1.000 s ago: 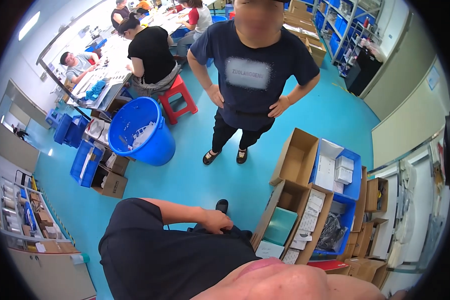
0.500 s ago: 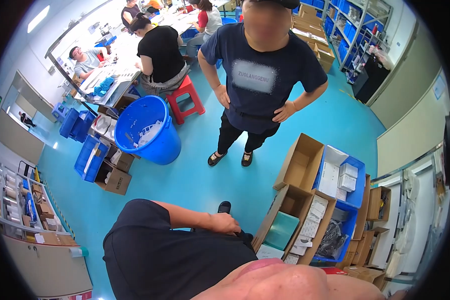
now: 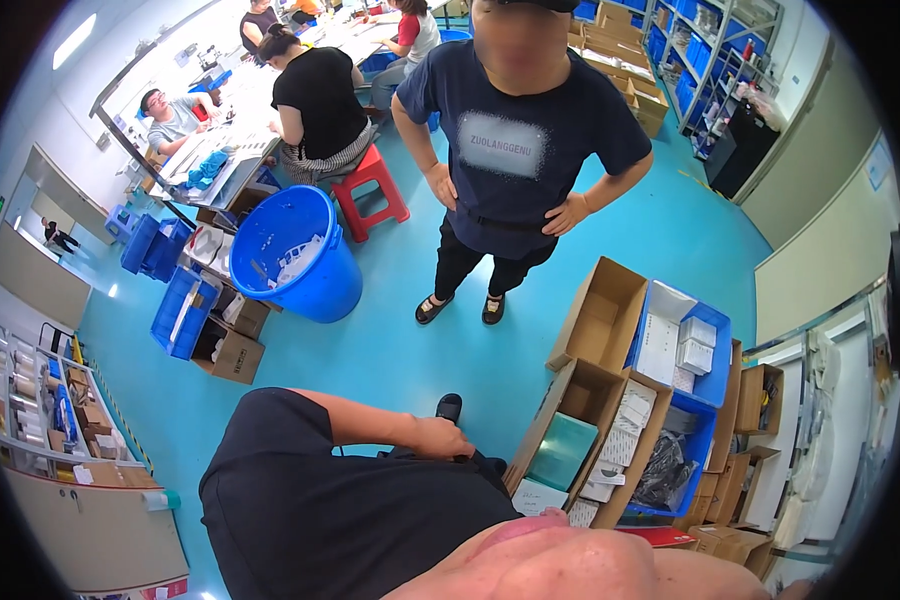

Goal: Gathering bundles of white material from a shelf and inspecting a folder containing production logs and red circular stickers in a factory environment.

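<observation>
Only the view's shifted, so no new handling; left hand (image 3: 442, 438) by black shirt (image 3: 340, 510), can't tell grip; right hand's unseen.

Nearer me than the blue barrel (image 3: 338, 285), my left hand (image 3: 440, 437) curled, its grip unreadable! Right of the barrel, a co-worker's face (image 3: 523, 48) was blurred; beyond the barrel, the top edge cropped another worker (image 3: 259, 24); leftward, one figure (image 3: 61, 237) was too small to tell.
</observation>
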The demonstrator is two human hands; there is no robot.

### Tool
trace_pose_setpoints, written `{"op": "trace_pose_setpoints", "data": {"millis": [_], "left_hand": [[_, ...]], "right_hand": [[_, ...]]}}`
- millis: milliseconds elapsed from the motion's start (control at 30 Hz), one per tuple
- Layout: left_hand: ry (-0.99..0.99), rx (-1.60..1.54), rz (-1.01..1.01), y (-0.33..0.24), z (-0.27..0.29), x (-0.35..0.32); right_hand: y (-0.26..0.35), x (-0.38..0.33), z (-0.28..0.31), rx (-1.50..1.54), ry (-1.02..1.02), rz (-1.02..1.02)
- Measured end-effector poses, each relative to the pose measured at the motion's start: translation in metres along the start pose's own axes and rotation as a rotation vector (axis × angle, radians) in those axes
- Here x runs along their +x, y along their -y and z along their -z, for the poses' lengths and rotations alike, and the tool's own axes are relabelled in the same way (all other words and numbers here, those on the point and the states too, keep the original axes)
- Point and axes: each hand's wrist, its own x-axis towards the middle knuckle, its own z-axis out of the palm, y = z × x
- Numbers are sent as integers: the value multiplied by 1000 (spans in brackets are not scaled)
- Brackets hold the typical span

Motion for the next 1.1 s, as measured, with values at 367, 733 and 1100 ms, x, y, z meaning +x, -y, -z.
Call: {"op": "trace_pose_setpoints", "data": {"millis": [367,733,1100], "left_hand": [[291,1,314,-10,6,-24],[461,-222,402,52,-57,-38],[492,-429,523,56,-98,-65]], "right_hand": [[-13,3,8,-43,-30,45],[-22,31,16,40,-15,-7],[0,44,14,20,19,31]]}}
